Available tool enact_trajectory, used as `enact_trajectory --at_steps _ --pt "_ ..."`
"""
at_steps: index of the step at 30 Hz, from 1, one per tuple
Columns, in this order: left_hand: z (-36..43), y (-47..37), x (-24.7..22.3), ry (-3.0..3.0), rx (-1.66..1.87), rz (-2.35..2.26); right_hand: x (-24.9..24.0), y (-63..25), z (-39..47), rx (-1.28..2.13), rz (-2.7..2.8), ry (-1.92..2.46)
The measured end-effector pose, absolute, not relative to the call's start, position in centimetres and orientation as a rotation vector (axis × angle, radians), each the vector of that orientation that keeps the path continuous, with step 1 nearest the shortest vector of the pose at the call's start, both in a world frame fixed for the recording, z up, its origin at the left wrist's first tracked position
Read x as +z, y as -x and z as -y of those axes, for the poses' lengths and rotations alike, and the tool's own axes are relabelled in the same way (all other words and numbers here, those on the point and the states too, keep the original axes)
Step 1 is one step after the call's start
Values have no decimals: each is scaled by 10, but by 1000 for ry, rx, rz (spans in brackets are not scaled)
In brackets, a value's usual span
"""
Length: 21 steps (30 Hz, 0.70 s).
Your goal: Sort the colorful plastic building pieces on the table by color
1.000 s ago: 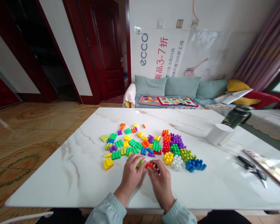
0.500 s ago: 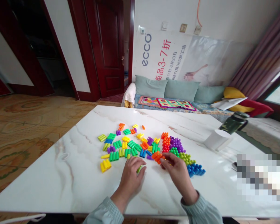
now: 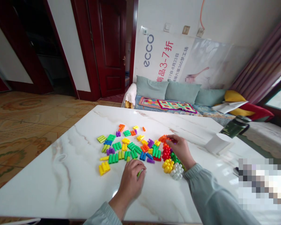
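My left hand (image 3: 132,175) rests low over the white table, its fingers curled round a lime-green plastic building block (image 3: 139,173) that is mostly covered. Farther out, my right hand (image 3: 180,150) pinches an orange building block (image 3: 163,138) at the back of the colour-sorted groups. How much of the orange there is the held block and how much is the group cannot be told. Red blocks (image 3: 166,152), yellow blocks (image 3: 168,165) and clear white blocks (image 3: 177,171) sit in clusters nearby. My right hand and sleeve hide most of the purple, green and blue groups.
Loose mixed blocks, such as green ones (image 3: 113,158) and a yellow one (image 3: 104,168), lie spread left of the groups. On the right of the marble-patterned table (image 3: 84,187) are a white box (image 3: 216,144) and a dark green flask (image 3: 236,126). A sofa (image 3: 154,89) stands behind.
My right hand has moved away from me with the orange block, from the loose pieces to the orange group. Yellow and white clusters now show where it was. My left hand has barely moved.
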<state>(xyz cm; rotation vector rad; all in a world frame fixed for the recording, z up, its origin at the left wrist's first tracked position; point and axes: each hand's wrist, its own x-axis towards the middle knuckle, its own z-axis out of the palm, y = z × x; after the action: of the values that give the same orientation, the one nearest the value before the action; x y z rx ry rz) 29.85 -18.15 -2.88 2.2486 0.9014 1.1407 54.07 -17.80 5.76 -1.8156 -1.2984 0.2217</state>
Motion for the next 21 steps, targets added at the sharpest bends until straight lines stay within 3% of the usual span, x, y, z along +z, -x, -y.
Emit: enact_trajectory --at_steps 8,21 --pt "180 -301 -30 -2285 1139 -907 53 -599 94 88 1224 2114" --pt "178 -301 -30 -2299 1161 -886 43 -605 68 238 1389 2519"
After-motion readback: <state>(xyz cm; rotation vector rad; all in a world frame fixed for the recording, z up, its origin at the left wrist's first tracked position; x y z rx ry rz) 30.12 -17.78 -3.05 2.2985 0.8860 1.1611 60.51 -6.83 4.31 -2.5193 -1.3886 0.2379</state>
